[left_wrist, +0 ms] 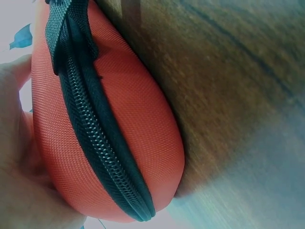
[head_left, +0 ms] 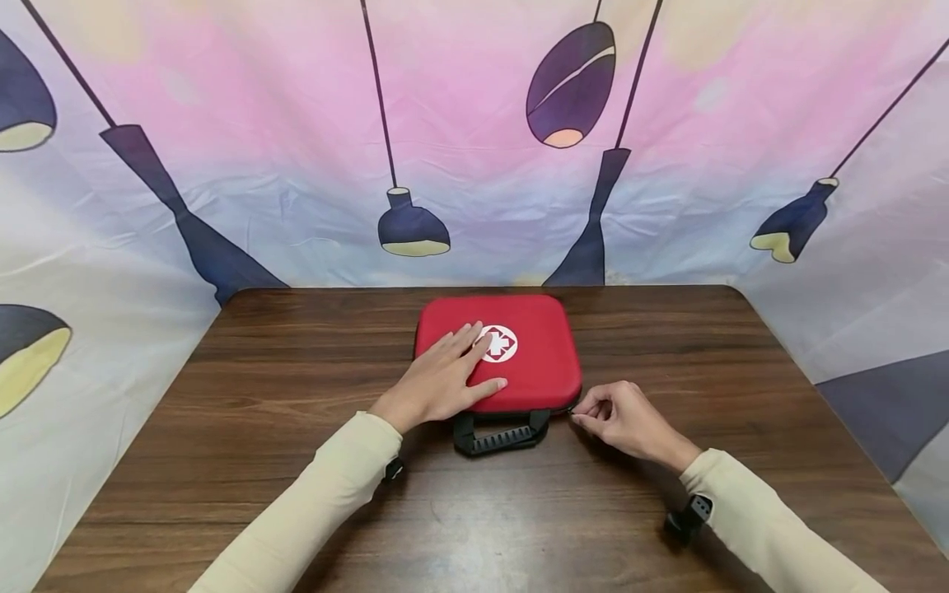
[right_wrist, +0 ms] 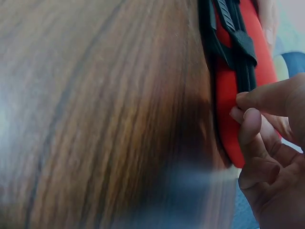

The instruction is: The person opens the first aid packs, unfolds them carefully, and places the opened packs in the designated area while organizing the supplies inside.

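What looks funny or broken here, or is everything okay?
Nothing stands out. The red case lies flat on the table, and no spill or tear shows. The left hand rests on top, and the right hand pinches at the zipper near a corner.

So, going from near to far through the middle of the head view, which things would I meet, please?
Black carry handle → red zipped case → backdrop cloth printed with hanging lamps.
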`<state>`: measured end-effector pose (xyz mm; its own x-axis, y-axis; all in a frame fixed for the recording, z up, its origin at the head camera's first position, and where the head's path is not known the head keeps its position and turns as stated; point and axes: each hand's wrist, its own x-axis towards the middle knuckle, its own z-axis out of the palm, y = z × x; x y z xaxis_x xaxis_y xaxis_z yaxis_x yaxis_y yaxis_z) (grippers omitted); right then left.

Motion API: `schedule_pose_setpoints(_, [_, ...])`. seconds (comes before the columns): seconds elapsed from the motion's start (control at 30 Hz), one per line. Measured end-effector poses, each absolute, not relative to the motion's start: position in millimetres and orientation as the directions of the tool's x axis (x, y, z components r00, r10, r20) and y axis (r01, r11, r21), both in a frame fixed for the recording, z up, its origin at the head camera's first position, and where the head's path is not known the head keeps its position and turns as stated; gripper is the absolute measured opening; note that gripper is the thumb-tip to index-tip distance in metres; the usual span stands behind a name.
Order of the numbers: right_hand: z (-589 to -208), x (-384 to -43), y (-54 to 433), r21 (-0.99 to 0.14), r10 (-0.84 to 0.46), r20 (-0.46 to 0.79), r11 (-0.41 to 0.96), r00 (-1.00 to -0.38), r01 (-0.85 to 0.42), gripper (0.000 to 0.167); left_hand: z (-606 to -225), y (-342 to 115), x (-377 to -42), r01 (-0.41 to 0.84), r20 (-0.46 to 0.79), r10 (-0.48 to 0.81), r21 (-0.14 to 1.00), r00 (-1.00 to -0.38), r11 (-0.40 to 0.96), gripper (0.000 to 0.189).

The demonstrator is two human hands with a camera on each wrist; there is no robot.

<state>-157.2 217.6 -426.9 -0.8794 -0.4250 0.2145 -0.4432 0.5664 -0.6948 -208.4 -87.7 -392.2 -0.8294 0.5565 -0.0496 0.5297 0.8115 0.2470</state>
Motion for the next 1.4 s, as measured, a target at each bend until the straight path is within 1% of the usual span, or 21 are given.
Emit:
schedule_pose_setpoints(0.1, [-428, -156, 214, -0.699, -0.426, 0.218, 0.56, -0.878, -0.445, 0.013, -391, -88, -208, 0.53, -0.049, 0.557, 0.244, -0.829, 0.812, 0.087])
schedule_pose_setpoints(0.23, [-428, -154, 212, -0.671, -0.398, 0.25, 0.586, -0.883, -0.454, 0.015, -391, -88, -208, 0.541, -0.037, 0.566, 0.248, -0.824, 0.803, 0.087])
schedule_pose_setpoints(0.4, [-428, -153, 211, -0.597, -0.371, 0.284, 0.653, -0.884, -0.466, 0.016, -391, -89, -208, 0.544, -0.03, 0.568, 0.245, -0.823, 0.802, 0.085])
schedule_pose_setpoints(0.63, [-423, -158, 209, -0.489, -0.406, 0.329, 0.699, -0.852, -0.522, 0.013, -390, -93, -205, 0.532, -0.016, 0.545, 0.198, -0.838, 0.823, 0.083])
schedule_pose_setpoints(0.83, [-421, -168, 210, -0.446, -0.417, 0.321, 0.726, -0.85, -0.524, 0.013, -388, -98, -200, 0.533, 0.001, 0.542, 0.18, -0.841, 0.827, 0.082])
schedule_pose_setpoints(1.0, [-417, -179, 210, -0.42, -0.393, 0.313, 0.759, -0.865, -0.497, 0.012, -387, -104, -196, 0.523, 0.016, 0.53, 0.192, -0.848, 0.83, 0.081])
schedule_pose_setpoints(1.13, [-418, -190, 208, -0.394, -0.377, 0.317, 0.782, -0.87, -0.483, 0.011, -387, -109, -194, 0.509, 0.002, 0.52, 0.208, -0.854, 0.835, 0.083])
schedule_pose_setpoints(1.33, [-418, -206, 204, -0.361, -0.355, 0.326, 0.81, -0.876, -0.462, 0.008, -386, -115, -192, 0.499, -0.004, 0.511, 0.209, -0.86, 0.841, 0.085])
schedule_pose_setpoints(1.4, [-418, -211, 203, -0.36, -0.35, 0.327, 0.812, -0.878, -0.459, 0.004, -387, -117, -192, 0.503, 0.005, 0.513, 0.205, -0.859, 0.84, 0.084])
